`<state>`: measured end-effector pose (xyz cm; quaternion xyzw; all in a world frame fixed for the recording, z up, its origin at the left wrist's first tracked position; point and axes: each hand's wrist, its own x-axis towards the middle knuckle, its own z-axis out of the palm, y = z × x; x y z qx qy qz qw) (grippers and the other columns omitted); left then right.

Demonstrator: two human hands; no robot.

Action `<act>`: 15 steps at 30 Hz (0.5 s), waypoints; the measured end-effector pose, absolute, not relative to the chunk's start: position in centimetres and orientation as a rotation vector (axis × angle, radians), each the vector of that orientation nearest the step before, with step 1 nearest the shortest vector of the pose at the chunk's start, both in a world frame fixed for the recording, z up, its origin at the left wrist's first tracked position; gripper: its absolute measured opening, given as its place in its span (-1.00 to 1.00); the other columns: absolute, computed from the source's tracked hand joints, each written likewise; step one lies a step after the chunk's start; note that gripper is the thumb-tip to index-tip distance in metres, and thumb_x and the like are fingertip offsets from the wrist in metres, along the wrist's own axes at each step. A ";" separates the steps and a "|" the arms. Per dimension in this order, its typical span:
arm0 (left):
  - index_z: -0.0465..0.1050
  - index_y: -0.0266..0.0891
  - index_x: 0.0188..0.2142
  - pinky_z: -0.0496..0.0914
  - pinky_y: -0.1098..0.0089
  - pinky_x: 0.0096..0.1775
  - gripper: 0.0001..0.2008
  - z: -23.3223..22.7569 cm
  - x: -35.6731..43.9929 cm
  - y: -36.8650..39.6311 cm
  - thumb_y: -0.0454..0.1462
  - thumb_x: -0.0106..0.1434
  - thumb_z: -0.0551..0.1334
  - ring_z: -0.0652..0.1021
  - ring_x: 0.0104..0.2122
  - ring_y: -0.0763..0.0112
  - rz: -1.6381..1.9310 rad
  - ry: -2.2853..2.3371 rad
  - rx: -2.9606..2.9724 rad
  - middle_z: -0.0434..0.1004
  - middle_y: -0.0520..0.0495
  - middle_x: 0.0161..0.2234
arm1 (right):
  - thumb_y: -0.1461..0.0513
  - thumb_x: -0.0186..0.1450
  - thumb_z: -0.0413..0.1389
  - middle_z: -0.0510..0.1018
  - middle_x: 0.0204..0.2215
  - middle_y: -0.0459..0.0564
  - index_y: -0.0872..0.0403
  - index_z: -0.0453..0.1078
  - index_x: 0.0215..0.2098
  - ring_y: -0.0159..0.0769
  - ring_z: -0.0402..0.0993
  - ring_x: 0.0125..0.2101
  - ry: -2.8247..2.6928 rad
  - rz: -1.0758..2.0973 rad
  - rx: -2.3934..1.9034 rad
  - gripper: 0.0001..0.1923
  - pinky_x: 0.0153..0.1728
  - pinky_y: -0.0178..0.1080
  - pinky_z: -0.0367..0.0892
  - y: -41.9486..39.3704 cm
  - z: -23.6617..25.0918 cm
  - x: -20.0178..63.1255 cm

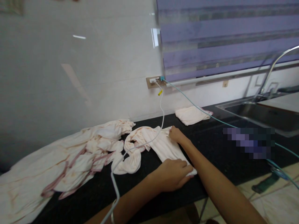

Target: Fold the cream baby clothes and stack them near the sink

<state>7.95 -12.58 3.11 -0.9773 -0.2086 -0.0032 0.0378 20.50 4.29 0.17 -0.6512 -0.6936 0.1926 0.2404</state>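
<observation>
A cream cloth [163, 144] lies on the black counter, its right part flat and its left part bunched and twisted. My left hand [171, 175] is closed on the near right corner of this cloth, with a bit of fabric showing past the fingers. At the cloth's far right edge, my right hand [177, 135] has its fingers curled closed on the fabric. A large crumpled pile of cream cloth [77, 158] with pinkish trim spreads to the left. Behind the hands, close to the wall, rests a folded cream cloth [192, 115].
A white cable [163, 107] runs from the wall socket [151, 82] across the cloth and past my left forearm. A teal cable [187, 97] crosses the counter [217, 149] on the right. Beyond it are a sink [245, 109] and a curved faucet [271, 67].
</observation>
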 end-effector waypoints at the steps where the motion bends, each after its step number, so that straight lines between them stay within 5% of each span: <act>1: 0.35 -0.18 -0.02 0.47 0.33 -0.26 -0.76 3.0 8.6 -12.6 -0.14 0.52 0.01 0.58 -0.12 0.23 -0.042 -0.627 -3.010 0.56 -0.10 -0.08 | 0.31 0.42 -0.02 0.58 -0.04 0.46 0.34 0.34 0.09 0.00 0.58 -0.01 -1.892 0.526 -1.806 -0.66 -0.03 -0.17 0.36 4.1 0.4 20.9; 5: 0.33 -0.25 0.06 0.49 0.27 -0.10 -0.73 2.6 11.6 -12.1 -0.20 0.48 0.05 0.53 0.00 0.19 -0.184 -0.603 -3.033 0.51 -0.19 0.03 | 0.20 0.51 -0.09 0.56 0.01 0.43 0.29 0.21 0.20 0.00 0.56 0.02 -1.896 0.469 -1.845 -0.60 -0.02 -0.15 0.36 3.6 1.6 23.6; 10: 0.37 -0.35 0.03 0.51 0.17 -0.09 -0.72 1.8 17.1 -10.8 -0.24 0.42 0.08 0.56 -0.05 0.11 -0.246 -0.551 -3.034 0.54 -0.26 -0.02 | 0.13 0.54 -0.26 0.49 0.04 0.53 0.36 0.26 0.20 0.06 0.55 0.03 -2.188 0.015 -2.011 -0.48 0.01 -0.09 0.38 3.5 3.0 29.3; 15: 0.46 -0.32 -0.07 0.53 0.16 -0.17 -0.76 1.1 23.1 -10.6 -0.28 0.38 0.09 0.61 -0.18 0.14 -0.363 -0.476 -3.028 0.59 -0.23 -0.13 | 0.28 0.42 -0.09 0.45 0.04 0.66 0.44 0.40 0.10 0.21 0.53 0.03 -2.361 -0.120 -2.010 -0.56 0.02 0.10 0.37 3.6 3.1 35.1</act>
